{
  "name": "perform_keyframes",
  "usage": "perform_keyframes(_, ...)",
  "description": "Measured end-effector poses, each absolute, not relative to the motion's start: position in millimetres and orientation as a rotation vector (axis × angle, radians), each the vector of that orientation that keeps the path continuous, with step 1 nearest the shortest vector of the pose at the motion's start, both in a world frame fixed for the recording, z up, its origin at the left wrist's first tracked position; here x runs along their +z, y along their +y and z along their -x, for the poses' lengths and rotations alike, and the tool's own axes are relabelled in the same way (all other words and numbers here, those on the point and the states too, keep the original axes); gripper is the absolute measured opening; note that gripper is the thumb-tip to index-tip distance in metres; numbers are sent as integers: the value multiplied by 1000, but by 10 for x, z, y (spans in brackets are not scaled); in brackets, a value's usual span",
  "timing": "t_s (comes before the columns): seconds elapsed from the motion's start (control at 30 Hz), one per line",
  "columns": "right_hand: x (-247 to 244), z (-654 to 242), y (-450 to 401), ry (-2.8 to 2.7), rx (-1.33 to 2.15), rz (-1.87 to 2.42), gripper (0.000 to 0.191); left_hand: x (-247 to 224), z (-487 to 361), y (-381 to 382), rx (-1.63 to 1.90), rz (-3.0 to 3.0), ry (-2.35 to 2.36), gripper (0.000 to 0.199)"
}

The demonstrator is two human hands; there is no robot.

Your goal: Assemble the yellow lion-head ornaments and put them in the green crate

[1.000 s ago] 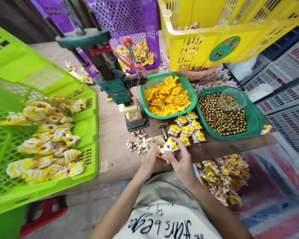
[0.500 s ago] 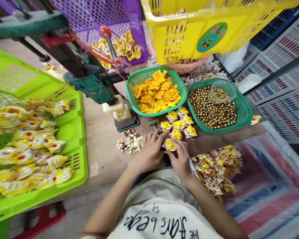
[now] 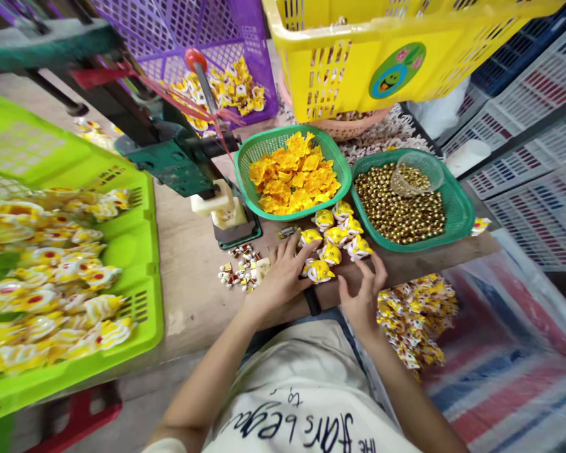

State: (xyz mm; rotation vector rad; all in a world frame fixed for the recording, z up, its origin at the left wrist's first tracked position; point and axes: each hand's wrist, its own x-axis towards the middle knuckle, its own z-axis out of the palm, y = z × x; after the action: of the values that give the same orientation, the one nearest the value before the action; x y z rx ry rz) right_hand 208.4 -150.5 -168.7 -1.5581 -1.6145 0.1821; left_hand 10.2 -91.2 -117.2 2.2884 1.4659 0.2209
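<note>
Several small yellow-and-white plastic pieces [image 3: 336, 236] are clustered on the table between my hands. My left hand [image 3: 283, 274] lies palm down at the cluster's left side, fingers spread, thumb against the nearest pieces. A small hammer's head [image 3: 287, 232] shows beyond its fingertips, and a black handle [image 3: 314, 301] sticks out by its wrist; the part between is covered. Thumb and fingers apart, my right hand [image 3: 365, 289] is at the cluster's right side, fingertips by the piece [image 3: 359, 247] there. One piece [image 3: 321, 271] lies nearest my body, with no fingers around it.
A green basket of orange petal-like parts [image 3: 295, 173] and another of gold beads [image 3: 400, 207] stand behind. A hand press [image 3: 183, 157] is at left, beside small white-and-gold parts [image 3: 238, 270]. Lime [image 3: 148, 251], purple [image 3: 259, 56] and yellow [image 3: 334, 75] crates surround the table.
My right hand has let go of the nearest yellow-and-white piece and moved right, its fingers opening. My left hand has spread its fingers more. The view has shifted slightly.
</note>
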Motion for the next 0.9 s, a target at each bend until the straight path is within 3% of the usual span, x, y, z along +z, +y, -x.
perform_keyframes(0.33,-1671,-2175,-1263,-1521,199,1426,67,-1060,-73,-667,160,-2285,1242,80)
perform_keyframes(0.6,-1757,-2269,-1161,-1671,311,1416,77,-1090,-82,-620,179,-2351,1092,59)
perform_keyframes(0.77,-1675,-2257,-1095,-1648,520,1299,42,-1072,-96,-655,308,-2193,1058,31)
perform_keyframes(0.9,-1493,-2169,-1090,-1461,735,1346,23,-1114,-120,-697,470,-1983,1113,27)
